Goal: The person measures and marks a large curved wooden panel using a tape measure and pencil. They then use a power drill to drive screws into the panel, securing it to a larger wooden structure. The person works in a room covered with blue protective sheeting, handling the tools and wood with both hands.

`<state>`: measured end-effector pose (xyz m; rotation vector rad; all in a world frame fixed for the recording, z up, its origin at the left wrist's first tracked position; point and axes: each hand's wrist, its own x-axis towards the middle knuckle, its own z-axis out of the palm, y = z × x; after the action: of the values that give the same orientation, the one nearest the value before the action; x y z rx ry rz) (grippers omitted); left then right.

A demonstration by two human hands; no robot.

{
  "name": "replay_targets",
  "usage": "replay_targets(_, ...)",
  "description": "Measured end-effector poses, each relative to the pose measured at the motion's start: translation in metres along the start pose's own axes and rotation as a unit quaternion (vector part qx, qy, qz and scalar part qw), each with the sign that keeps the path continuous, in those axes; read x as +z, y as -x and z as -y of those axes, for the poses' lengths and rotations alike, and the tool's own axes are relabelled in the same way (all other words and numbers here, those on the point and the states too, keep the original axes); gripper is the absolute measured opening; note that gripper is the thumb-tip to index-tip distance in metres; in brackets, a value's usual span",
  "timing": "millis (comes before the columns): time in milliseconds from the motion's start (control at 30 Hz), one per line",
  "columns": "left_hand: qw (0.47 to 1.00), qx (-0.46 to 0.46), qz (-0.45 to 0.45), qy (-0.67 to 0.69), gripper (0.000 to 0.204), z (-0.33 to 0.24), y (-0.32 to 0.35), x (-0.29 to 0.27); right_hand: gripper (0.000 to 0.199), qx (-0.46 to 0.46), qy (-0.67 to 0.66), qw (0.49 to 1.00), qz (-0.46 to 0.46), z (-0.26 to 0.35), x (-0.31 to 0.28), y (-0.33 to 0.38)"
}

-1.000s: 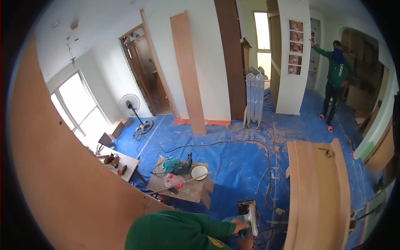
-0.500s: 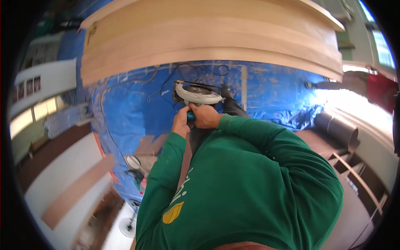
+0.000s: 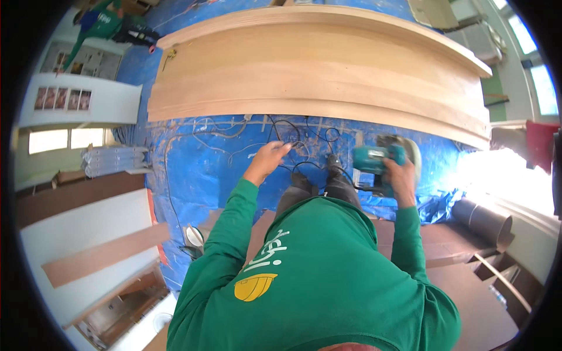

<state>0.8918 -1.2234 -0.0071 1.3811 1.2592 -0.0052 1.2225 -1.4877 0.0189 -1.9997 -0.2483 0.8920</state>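
My right hand (image 3: 401, 178) grips the handle of a teal circular saw (image 3: 370, 159), which I hold out to the right of my body. The saw's pale round guard (image 3: 414, 161) faces right, slightly blurred. In front of my left side, my left hand (image 3: 269, 161) is raised over the blue floor sheet, its fingers stretched toward the right and nothing visibly held in them. A black cord (image 3: 300, 153) lies in loops on the sheet just beyond my left hand and near my shoes (image 3: 333, 165). Ahead stands a long pale wooden panel (image 3: 310, 76).
Blue sheeting (image 3: 205, 169) with cables covers the floor. At left lies a brown board (image 3: 105, 251) on a white surface, beside stacked grey pieces (image 3: 114, 161). A brown roll (image 3: 483, 222) rests at right. Another person in green (image 3: 105, 26) is far left.
My hands have parted: the left let go of the saw and moved slightly left, while the right carried the saw to the right and turned it. My view has shifted.
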Motion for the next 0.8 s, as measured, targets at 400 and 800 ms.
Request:
replay_targets(400,0.889,-0.415,-0.094,0.172,0.058,0.461,0.094,0.09,0.015,-0.014,-0.033,0.994,-0.107,0.029,-0.085,-0.057)
replay_targets(800,0.888,-0.093,-0.289,0.344,0.054,0.176,0.072,0.174,0.044,-0.16,-0.014,0.978,0.136,0.024,0.0,-0.339)
